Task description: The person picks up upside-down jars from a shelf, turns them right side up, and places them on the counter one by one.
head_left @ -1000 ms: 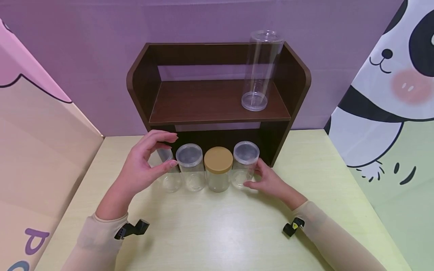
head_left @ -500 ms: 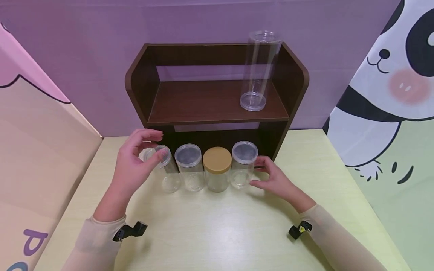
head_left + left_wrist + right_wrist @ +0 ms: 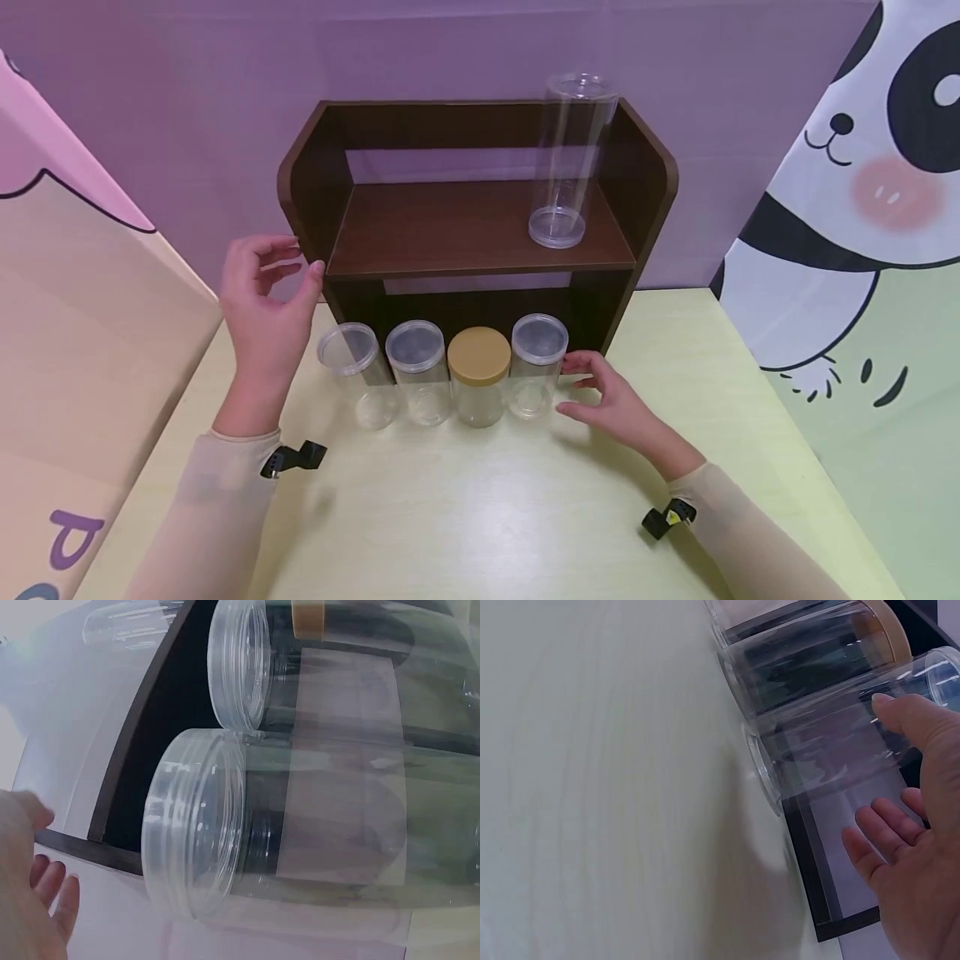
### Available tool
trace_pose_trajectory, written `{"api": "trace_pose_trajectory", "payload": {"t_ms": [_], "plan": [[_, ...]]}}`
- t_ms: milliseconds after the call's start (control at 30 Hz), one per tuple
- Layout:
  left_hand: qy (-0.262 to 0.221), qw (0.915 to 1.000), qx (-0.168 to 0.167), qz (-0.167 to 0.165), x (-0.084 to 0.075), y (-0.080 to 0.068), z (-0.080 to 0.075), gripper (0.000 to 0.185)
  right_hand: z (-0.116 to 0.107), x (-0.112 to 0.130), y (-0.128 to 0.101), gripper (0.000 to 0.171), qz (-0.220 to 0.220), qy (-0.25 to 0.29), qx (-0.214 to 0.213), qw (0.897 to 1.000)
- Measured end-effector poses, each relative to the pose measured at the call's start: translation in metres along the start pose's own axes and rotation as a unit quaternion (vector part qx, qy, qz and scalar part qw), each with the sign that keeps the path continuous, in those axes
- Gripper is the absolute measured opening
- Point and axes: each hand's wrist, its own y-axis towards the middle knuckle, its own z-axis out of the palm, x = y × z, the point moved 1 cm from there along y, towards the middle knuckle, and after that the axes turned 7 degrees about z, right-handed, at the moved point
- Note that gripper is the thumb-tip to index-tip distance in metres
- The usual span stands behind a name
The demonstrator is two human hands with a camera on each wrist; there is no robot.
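Note:
Side by side in front of the dark wooden shelf stand a clear jar (image 3: 349,348) at the left end, a second clear-lidded jar (image 3: 417,348), a jar with a tan lid (image 3: 480,357) and a clear-lidded jar (image 3: 538,340) at the right end. My left hand (image 3: 264,333) is raised to the left of the row, fingers and thumb apart, holding nothing. Beyond the leftmost jar's lid (image 3: 191,825), that hand's loose fingers show in the left wrist view. Close to the right-end jar's side, my right hand (image 3: 613,404) has its fingers spread around nothing; its thumb overlaps the jar in the right wrist view.
Behind the row is the two-tier dark brown shelf (image 3: 435,229). A tall clear cylinder (image 3: 570,167) stands upright on its upper board, toward the right. The pale table (image 3: 465,508) reaches forward from the jars, and printed panels flank it.
My left hand has lifted away from the leftmost jar, up and to the left. The right hand has drawn back slightly to the right from the right-end jar. The jars stay in their row.

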Motion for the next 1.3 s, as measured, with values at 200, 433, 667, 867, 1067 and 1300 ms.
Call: {"api": "trace_pose_trajectory", "payload": {"t_ms": [200, 433, 667, 867, 1067, 1300], "plan": [[-0.027, 0.9991, -0.015, -0.029, -0.004, 0.005, 0.005, 0.043, -0.001, 0.001, -0.004, 0.066, -0.010, 0.002, -0.003, 1.000], [-0.015, 0.9993, -0.022, -0.028, 0.000, 0.006, 0.007, 0.040, -0.005, 0.008, -0.006, 0.064, -0.019, 0.002, -0.009, 1.000], [-0.015, 0.9991, -0.024, -0.031, 0.006, 0.006, 0.006, 0.040, -0.014, 0.019, -0.007, 0.057, -0.048, -0.014, -0.045, 0.998], [-0.013, 0.9992, -0.023, -0.030, 0.003, 0.005, 0.007, 0.039, -0.025, 0.048, -0.005, 0.044, -0.115, -0.041, -0.100, 0.987], [-0.011, 0.9992, -0.024, -0.030, 0.000, 0.005, 0.007, 0.038, -0.037, 0.084, 0.006, 0.040, -0.187, -0.046, -0.138, 0.972], [-0.011, 0.9993, -0.024, -0.027, 0.001, 0.005, 0.008, 0.040, -0.047, 0.126, 0.028, 0.038, -0.238, -0.026, -0.186, 0.953]]}}
